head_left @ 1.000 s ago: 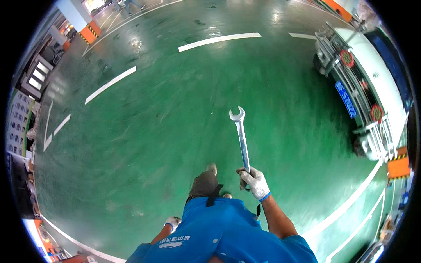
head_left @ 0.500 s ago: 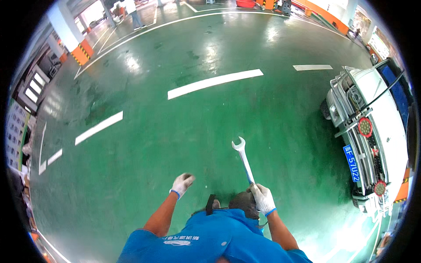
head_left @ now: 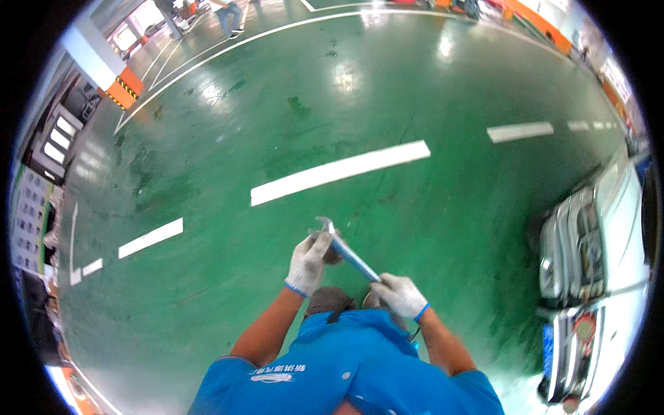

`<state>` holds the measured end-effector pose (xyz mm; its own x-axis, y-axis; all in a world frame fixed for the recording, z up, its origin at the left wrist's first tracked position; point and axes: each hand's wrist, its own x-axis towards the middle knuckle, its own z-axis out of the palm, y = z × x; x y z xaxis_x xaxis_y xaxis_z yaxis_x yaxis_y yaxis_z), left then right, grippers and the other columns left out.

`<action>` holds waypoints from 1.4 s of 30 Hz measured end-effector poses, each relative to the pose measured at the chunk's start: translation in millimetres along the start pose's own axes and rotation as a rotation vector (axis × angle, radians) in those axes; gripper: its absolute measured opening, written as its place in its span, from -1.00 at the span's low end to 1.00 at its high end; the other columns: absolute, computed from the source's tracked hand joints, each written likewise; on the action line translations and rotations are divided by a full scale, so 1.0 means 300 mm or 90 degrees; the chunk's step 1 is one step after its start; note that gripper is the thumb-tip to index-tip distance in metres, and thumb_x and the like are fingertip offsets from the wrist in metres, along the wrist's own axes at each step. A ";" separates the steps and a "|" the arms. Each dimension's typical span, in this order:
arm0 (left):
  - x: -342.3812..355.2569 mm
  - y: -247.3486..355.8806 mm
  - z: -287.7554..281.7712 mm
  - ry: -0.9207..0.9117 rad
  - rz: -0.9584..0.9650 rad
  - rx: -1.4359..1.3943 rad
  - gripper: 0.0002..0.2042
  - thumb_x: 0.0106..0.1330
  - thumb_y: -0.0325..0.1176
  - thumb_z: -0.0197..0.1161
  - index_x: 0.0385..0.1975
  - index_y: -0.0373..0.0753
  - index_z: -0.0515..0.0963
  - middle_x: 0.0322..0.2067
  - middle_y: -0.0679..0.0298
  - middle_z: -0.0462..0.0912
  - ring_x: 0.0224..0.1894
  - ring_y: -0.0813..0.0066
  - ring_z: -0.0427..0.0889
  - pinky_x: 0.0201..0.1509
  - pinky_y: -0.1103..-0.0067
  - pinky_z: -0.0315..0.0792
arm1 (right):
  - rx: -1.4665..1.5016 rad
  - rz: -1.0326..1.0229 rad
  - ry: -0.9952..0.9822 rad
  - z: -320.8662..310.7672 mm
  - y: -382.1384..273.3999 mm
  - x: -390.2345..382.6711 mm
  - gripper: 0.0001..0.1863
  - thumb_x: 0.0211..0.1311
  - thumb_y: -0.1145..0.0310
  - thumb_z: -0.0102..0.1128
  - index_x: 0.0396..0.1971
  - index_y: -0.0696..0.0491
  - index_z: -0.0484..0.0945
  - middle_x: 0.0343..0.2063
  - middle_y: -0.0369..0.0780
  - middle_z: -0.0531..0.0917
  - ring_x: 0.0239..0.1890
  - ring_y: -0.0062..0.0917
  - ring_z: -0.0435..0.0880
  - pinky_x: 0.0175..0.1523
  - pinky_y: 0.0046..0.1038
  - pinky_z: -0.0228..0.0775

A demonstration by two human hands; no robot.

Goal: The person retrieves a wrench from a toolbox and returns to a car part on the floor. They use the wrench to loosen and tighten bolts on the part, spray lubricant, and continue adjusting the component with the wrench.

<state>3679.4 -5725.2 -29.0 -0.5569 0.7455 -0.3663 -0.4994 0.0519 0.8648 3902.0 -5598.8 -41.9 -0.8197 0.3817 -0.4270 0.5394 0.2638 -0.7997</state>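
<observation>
A long silver open-end wrench (head_left: pixel 354 256) slants across the middle, its jaw end up and to the left. My left hand (head_left: pixel 310 263), in a pale knit glove, has its fingers at the jaw end, gripping it. My right hand (head_left: pixel 400 295), gloved alike, is closed on the lower end of the shaft. My blue shirt and dark trouser legs show beneath both hands.
The green floor (head_left: pixel 207 311) has white painted lines. A silver vehicle (head_left: pixel 615 249) with metal bars stands close at the right. An orange-based pillar (head_left: pixel 111 79) is at the upper left, another person's legs (head_left: pixel 228 21) beyond. A board (head_left: pixel 29 214) lines the left edge.
My left hand has risen from low down to grip the wrench's head. The wrench has tilted from near upright toward the left. Floor lines and vehicle have moved lower in the picture.
</observation>
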 end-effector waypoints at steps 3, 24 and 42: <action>0.292 0.081 0.041 0.061 0.020 -0.046 -0.48 0.40 0.01 0.29 0.00 -0.41 0.50 -0.19 0.09 0.67 -0.22 0.34 0.68 -0.13 0.37 0.60 | 0.050 0.069 -0.136 -0.251 -0.048 0.299 -0.58 0.41 0.03 0.10 -0.14 0.14 0.58 -0.45 -0.05 0.67 -0.37 -0.29 0.72 -0.24 -0.24 0.52; 2.854 0.819 0.610 -0.107 -0.108 0.110 -0.67 0.30 -0.24 0.43 -0.10 -0.37 0.67 -0.26 0.18 0.72 -0.27 0.42 0.70 -0.11 0.48 0.60 | -0.031 0.105 0.069 -1.852 -0.071 2.327 -0.51 0.31 -0.14 0.17 -0.11 0.00 0.71 -0.28 0.02 0.72 -0.18 -0.10 0.73 -0.05 -0.20 0.53; 4.786 1.491 0.683 0.147 0.053 0.023 -0.70 0.36 -0.24 0.35 -0.18 -0.41 0.61 -0.41 0.16 0.68 -0.46 0.40 0.67 -0.35 0.43 0.65 | -0.258 -0.126 -0.228 -3.241 -0.447 4.335 -0.55 0.39 -0.06 0.11 -0.03 0.01 0.62 -0.23 -0.02 0.71 -0.14 -0.13 0.71 -0.01 -0.15 0.52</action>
<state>2792.6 -4495.6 -97.6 -0.7344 0.5766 -0.3580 -0.4237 0.0226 0.9055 2950.9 -4276.6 -79.5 -0.8888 -0.0156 -0.4580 0.3413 0.6445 -0.6842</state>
